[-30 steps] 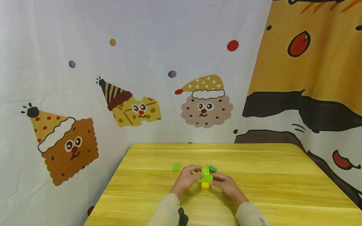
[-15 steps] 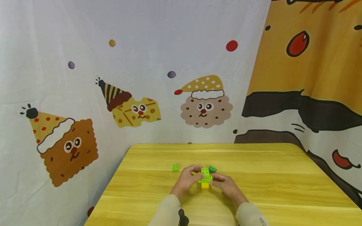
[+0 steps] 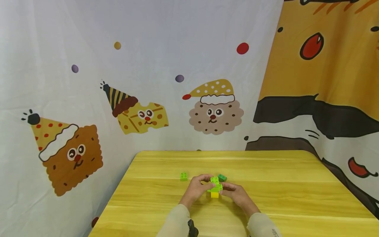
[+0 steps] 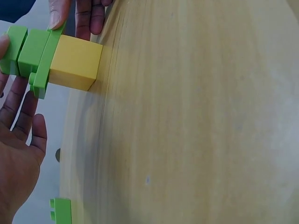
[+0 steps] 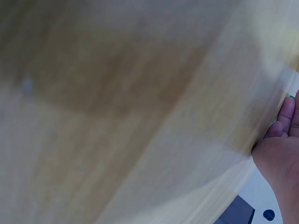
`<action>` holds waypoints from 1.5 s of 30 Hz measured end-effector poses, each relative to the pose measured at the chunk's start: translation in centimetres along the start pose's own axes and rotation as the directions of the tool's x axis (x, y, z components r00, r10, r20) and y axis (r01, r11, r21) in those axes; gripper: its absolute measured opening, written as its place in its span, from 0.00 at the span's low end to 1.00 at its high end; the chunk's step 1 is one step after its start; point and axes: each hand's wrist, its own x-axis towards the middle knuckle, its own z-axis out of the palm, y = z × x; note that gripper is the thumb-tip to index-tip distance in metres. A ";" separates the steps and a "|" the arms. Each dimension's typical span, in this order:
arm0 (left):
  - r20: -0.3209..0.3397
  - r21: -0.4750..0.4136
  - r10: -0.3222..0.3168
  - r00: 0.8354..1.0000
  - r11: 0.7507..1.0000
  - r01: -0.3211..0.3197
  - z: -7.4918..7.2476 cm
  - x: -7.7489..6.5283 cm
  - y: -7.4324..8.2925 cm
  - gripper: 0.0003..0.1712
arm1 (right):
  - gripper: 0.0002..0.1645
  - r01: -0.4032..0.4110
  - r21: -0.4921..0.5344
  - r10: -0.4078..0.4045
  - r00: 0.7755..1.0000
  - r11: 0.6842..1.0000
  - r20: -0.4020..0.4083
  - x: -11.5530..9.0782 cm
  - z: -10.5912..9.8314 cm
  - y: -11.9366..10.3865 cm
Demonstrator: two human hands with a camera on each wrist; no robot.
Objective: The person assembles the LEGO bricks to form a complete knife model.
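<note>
Between the hands stands a small upright stack of toy building bricks: a yellow brick (image 3: 214, 195) at the bottom, a wider light green brick (image 4: 43, 70) above it, and two light green bricks (image 4: 32, 52) on top. My left hand (image 3: 195, 190) holds the upper part, thumb on the near side and fingers behind. A thin gap shows between the top two bricks in the left wrist view. My right hand (image 3: 240, 196) pinches the right end of the wider brick. In the right wrist view the stack is almost wholly out of sight.
A loose light green brick (image 3: 184, 176) lies left of the stack on the wooden table (image 3: 142, 197). A dark green brick (image 3: 222, 177) lies just behind the right hand. A printed cloth (image 3: 160, 59) hangs behind the table.
The left hand has dipped very slightly at the stack. Otherwise both hands and the bricks stay in place.
</note>
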 end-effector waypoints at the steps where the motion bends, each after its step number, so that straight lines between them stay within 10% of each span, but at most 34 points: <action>1: 0.000 -0.003 -0.003 1.000 1.000 0.003 0.0 0.0 0.0 0.21 | 0.29 -0.001 0.001 0.001 1.000 1.000 0.001 0.0 0.0 0.0; 45: 0.049 -0.006 -0.041 0.998 0.999 0.042 -0.2 0.2 0.0 0.23 | 0.28 0.004 -0.005 -0.004 1.000 1.000 0.001 -0.1 0.0 0.0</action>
